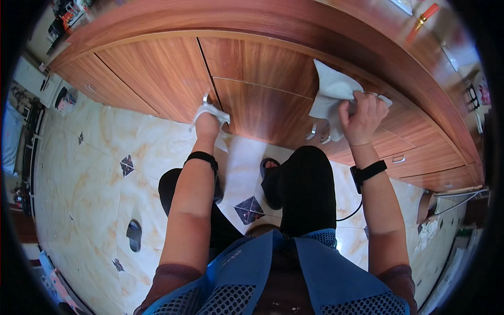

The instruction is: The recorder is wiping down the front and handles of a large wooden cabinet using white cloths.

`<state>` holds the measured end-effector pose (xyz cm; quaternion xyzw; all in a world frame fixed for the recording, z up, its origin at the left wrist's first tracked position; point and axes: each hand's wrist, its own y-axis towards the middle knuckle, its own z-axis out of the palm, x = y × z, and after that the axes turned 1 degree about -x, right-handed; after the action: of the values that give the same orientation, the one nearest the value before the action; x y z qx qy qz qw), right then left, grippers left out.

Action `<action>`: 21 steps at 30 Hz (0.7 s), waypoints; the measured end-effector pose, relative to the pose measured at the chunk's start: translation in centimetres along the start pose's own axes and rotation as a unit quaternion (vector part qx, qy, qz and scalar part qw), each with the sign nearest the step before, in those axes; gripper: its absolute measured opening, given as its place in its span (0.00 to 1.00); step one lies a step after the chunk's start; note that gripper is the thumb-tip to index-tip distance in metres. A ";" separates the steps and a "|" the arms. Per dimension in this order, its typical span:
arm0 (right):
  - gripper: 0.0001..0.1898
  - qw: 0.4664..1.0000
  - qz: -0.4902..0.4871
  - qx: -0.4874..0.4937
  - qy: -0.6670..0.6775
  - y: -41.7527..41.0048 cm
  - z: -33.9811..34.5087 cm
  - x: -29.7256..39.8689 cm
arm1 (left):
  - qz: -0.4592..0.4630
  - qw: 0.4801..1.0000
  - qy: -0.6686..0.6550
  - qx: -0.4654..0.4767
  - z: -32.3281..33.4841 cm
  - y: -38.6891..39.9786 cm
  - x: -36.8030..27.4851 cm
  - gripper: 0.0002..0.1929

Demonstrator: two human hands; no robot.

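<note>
My right hand (366, 114) pinches a white cloth (336, 84) by its middle, and the cloth spreads over the wooden cabinet front (264, 106). Part of it hangs down beside two metal handles (312, 132) low on the doors. My left hand (207, 125) holds another white cloth (214, 111) at a door's edge, just below a metal handle (206, 97). That cloth covers its fingers, so their exact grip is hidden. A dark vertical gap between doors runs right beside this hand.
A countertop (378, 35) overhangs the cabinet, with an orange-and-gold object (423, 19) on it. A grey slipper (134, 235) lies on the tiled floor (90, 189) at left. A small bin (65, 100) stands beyond the cabinet's left end. My bent knees are close to the doors.
</note>
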<state>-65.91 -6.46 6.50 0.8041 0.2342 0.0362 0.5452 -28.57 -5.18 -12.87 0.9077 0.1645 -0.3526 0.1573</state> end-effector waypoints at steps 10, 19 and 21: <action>0.13 1.000 0.017 -0.003 0.016 0.1 0.0 0.2 | -0.261 0.858 -0.438 0.055 -1.1 -0.9 -10.1 0.17; 0.13 0.999 0.029 -0.018 0.024 0.0 0.2 0.0 | -0.095 0.874 -0.476 -0.013 -5.1 -3.0 -18.7 0.10; 0.13 0.999 0.029 -0.023 0.024 -0.1 0.2 -0.1 | 0.051 0.926 -0.372 -0.036 -5.7 -3.8 -20.4 0.08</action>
<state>-65.95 -6.62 6.37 0.7966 0.2230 0.0765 0.5566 -40.96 -3.28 4.61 0.7124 0.0604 -0.6498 0.2580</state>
